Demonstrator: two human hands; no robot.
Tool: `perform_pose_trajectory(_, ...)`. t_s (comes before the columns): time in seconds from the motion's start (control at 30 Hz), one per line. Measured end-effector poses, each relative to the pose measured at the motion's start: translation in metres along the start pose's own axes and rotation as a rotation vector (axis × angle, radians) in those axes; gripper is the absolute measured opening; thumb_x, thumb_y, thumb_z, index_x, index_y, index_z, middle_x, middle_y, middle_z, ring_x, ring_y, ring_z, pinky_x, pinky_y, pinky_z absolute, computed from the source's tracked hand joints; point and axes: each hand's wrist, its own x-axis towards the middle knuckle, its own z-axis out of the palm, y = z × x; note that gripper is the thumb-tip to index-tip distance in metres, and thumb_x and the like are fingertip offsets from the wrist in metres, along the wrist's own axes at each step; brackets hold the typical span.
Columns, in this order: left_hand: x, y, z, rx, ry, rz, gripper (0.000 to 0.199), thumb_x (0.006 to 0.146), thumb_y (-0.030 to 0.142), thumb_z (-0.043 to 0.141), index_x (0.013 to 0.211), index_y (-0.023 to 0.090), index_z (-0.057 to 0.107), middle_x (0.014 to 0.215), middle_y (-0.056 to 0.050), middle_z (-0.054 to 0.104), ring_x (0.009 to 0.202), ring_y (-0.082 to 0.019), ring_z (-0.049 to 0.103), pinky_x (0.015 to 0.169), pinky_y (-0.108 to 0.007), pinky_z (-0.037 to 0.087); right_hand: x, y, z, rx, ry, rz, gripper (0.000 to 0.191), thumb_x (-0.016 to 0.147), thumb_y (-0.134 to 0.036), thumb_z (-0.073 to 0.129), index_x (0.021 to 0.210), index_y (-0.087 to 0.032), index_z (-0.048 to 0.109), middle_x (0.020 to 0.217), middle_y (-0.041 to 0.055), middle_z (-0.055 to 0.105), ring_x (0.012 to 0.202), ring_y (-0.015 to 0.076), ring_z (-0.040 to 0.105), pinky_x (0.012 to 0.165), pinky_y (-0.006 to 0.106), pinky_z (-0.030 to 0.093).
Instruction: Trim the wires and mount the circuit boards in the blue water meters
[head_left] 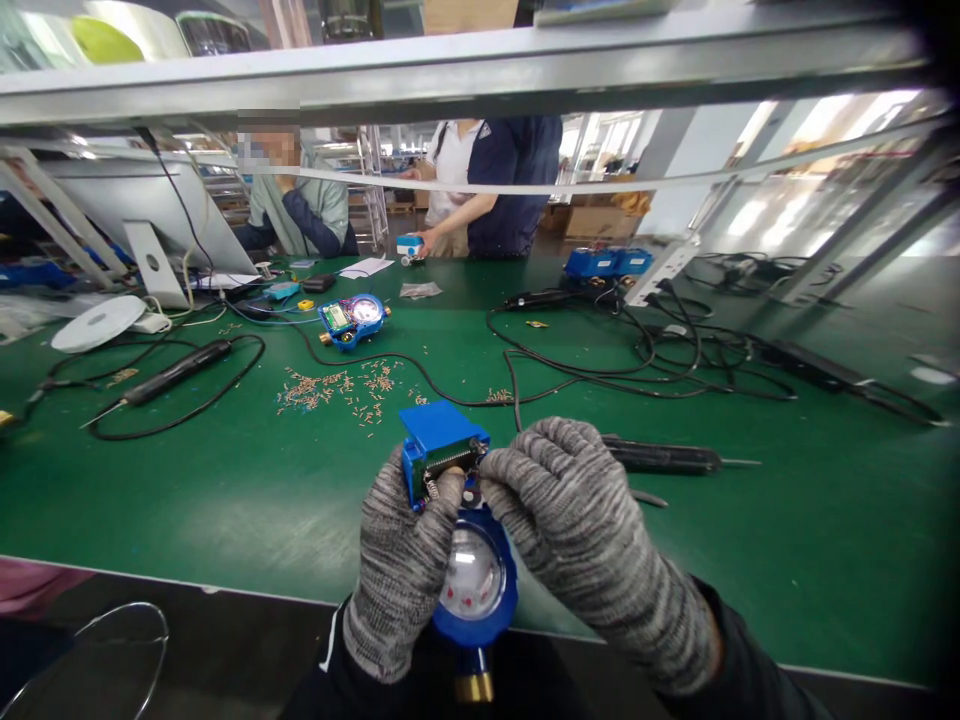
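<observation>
Head view: the blue meter (pixel 478 575) reaches past the near edge of the bench (pixel 225 490), so a slackened grip could let it tip. The left hand (pixel 409 565) curls closed round the blue housing (pixel 444 428); the right hand (pixel 574 500) bunches at its corner, fingertips too hidden to tell whether they pinch anything. Coppery bits (pixel 307 390) lie beyond.

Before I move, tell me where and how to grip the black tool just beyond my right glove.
Probably best by the tool's thick black body, from above, with the right hand: it lies flat, its thin metal shaft pointing right, away from the hand.
</observation>
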Motion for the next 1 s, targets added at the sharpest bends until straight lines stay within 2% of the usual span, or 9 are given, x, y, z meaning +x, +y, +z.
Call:
perform_pose_trajectory(0.17, 0.006, 0.003, -0.003, -0.15, -0.118, -0.056, 0.023, 0.085, 0.034, 0.071, 0.103, 0.02, 0.072, 0.1, -0.005, 0.078, 0.092, -0.021, 0.072, 0.088, -0.033, 0.055, 0.003, 0.018, 0.0, 0.427, -0.117, 0.314, 0.01, 0.085, -0.024, 0.062, 0.077, -0.02, 0.066, 0.076, 0.0025, 0.069, 0.073, 0.0201, 0.06, 0.071, 0.037, 0.047)
perform_pose_trajectory(0.27, 0.01, -0.001, -0.004, -0.275, -0.211, -0.097, 0.025, 0.087, 0.035, 0.07, 0.106, 0.019, 0.072, 0.106, -0.006, 0.077, 0.097, -0.024, 0.072, 0.09, -0.035, 0.055, 0.007, 0.029, -0.001, 0.663, -0.216, 0.412, 0.01, 0.084, -0.027, 0.063, 0.076, -0.021, 0.067, 0.075, 0.0, 0.069, 0.071, 0.0178, 0.062, 0.067, 0.032, 0.047)
perform_pose_trajectory(0.47, 0.01, -0.012, -0.009, -0.391, -0.233, -0.157, 0.026, 0.088, 0.034, 0.069, 0.11, 0.02, 0.072, 0.107, -0.006, 0.078, 0.098, -0.024, 0.072, 0.093, -0.036, 0.055, 0.01, 0.039, 0.005, 0.867, -0.284, 0.437, 0.013, 0.084, -0.03, 0.067, 0.078, -0.019, 0.067, 0.075, -0.0009, 0.069, 0.071, 0.0163, 0.063, 0.065, 0.028, 0.049)
perform_pose_trajectory(0.57, 0.011, -0.012, -0.011, -0.461, -0.254, -0.16, 0.025, 0.087, 0.033, 0.07, 0.109, 0.02, 0.074, 0.106, -0.005, 0.078, 0.096, -0.023, 0.073, 0.091, -0.034, 0.056, 0.011, 0.039, 0.008, 0.944, -0.302, 0.458, 0.012, 0.085, -0.03, 0.068, 0.079, -0.019, 0.067, 0.075, -0.0014, 0.069, 0.071, 0.0158, 0.064, 0.066, 0.028, 0.05)
perform_pose_trajectory(0.7, 0.013, -0.008, -0.012, -0.508, -0.223, -0.135, 0.019, 0.083, 0.031, 0.074, 0.1, 0.023, 0.077, 0.101, -0.003, 0.079, 0.093, -0.022, 0.074, 0.087, -0.032, 0.059, 0.011, 0.039, 0.012, 1.02, -0.32, 0.493, 0.013, 0.086, -0.031, 0.068, 0.081, -0.019, 0.068, 0.077, -0.0016, 0.069, 0.073, 0.0154, 0.064, 0.067, 0.027, 0.051)
perform_pose_trajectory(0.83, 0.014, -0.004, -0.013, -0.482, -0.225, -0.132, 0.016, 0.082, 0.034, 0.074, 0.094, 0.024, 0.079, 0.099, -0.005, 0.079, 0.097, -0.026, 0.074, 0.09, -0.037, 0.059, 0.008, 0.04, 0.018, 1.076, -0.331, 0.516, 0.016, 0.087, -0.034, 0.068, 0.082, -0.019, 0.068, 0.077, -0.0011, 0.068, 0.074, 0.0158, 0.063, 0.067, 0.028, 0.051)
perform_pose_trajectory(1.0, 0.014, -0.003, -0.013, -0.577, -0.264, -0.176, 0.024, 0.081, 0.038, 0.073, 0.1, 0.024, 0.078, 0.099, -0.007, 0.079, 0.094, -0.029, 0.074, 0.089, -0.041, 0.06, 0.006, 0.037, 0.028, 1.146, -0.331, 0.554, 0.018, 0.087, -0.037, 0.069, 0.084, -0.019, 0.068, 0.077, -0.0015, 0.067, 0.072, 0.0146, 0.062, 0.065, 0.028, 0.051)
